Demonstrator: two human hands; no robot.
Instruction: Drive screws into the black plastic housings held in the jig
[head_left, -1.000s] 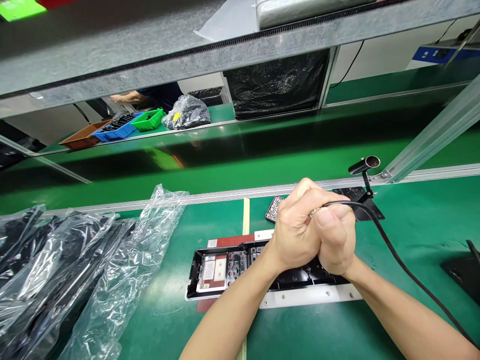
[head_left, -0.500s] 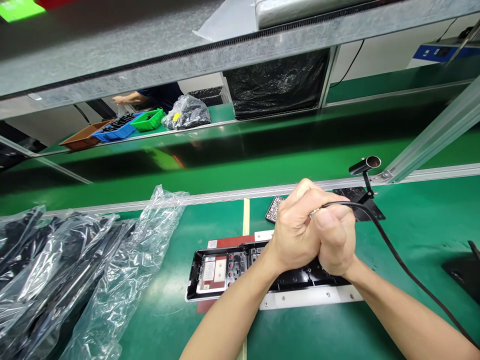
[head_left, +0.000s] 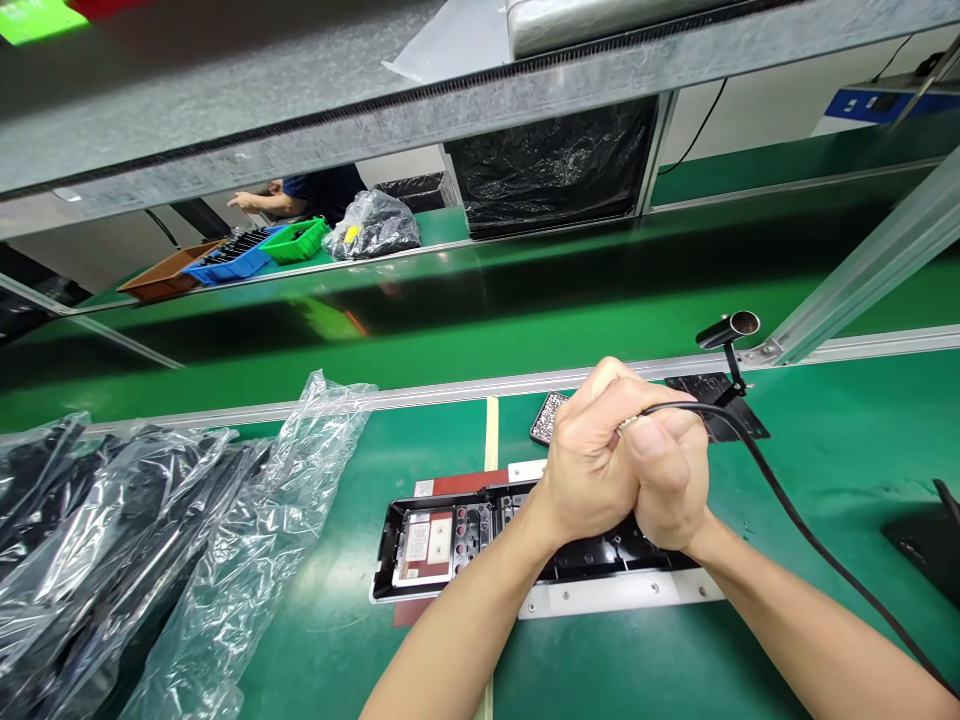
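My left hand [head_left: 592,465] and my right hand [head_left: 670,480] are pressed together, closed around a tool whose body is hidden in the fingers. A black cord [head_left: 780,495] comes out at the top of the fists and runs down to the lower right. Beneath my hands lies a long black plastic housing [head_left: 382,555], open side up, with small parts inside its left end. It rests on a fixture of red-brown board [head_left: 472,484] and white strips [head_left: 615,597]. The tool's tip and the housing's middle are covered by my hands.
Bagged black parts [head_left: 135,520] cover the left. Behind my hands are a metal tube holder [head_left: 727,331] and a small grainy-filled case [head_left: 546,418]. A shelf [head_left: 300,125] hangs overhead. Across the green surface stand a blue bin [head_left: 232,262], a green bin [head_left: 296,243] and another person's arm [head_left: 270,203].
My hands stay pressed together in nearly the same place. Across the way, the other person's arm has shifted slightly and more of it shows.
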